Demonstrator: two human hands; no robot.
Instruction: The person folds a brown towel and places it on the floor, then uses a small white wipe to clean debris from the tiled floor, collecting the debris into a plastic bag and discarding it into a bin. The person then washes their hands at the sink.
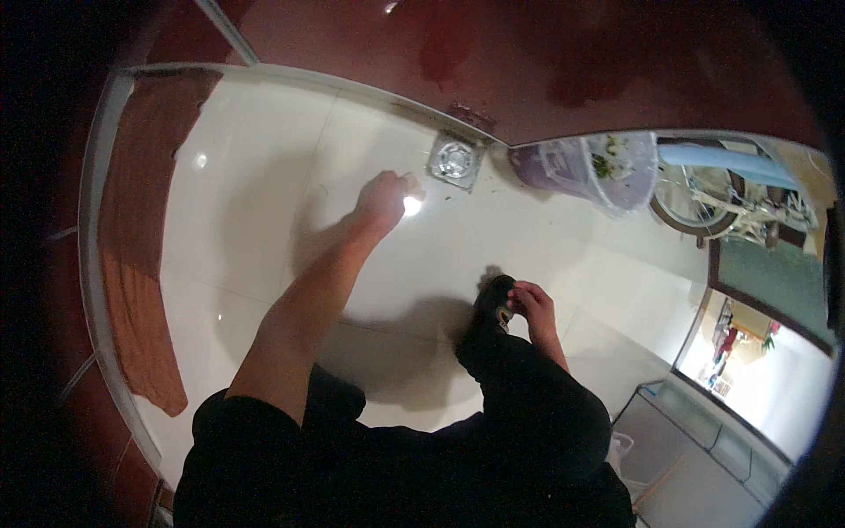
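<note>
My left hand (381, 201) reaches down over the pale tiled floor (409, 264), its fingers closed on a crumpled, light-coloured piece of tissue or cloth (413, 186). Just beyond it, by the base of the dark red wall, lies a square metal floor drain (454, 160). A bright reflection glares on the tile beside the fingers. My right hand (533, 305) hovers by my dark shoe (496, 297), fingers curled together; whether anything is pinched between them is too blurred to tell.
A purple bin (528, 165) with a clear plastic liner and leafy scraps stands right of the drain. Past it are a wheel (693, 204) and a blue roll-like object (726, 165). A brown cloth (135, 231) lies along the left wall. A grey box-like unit (686, 455) stands lower right, near a doorway.
</note>
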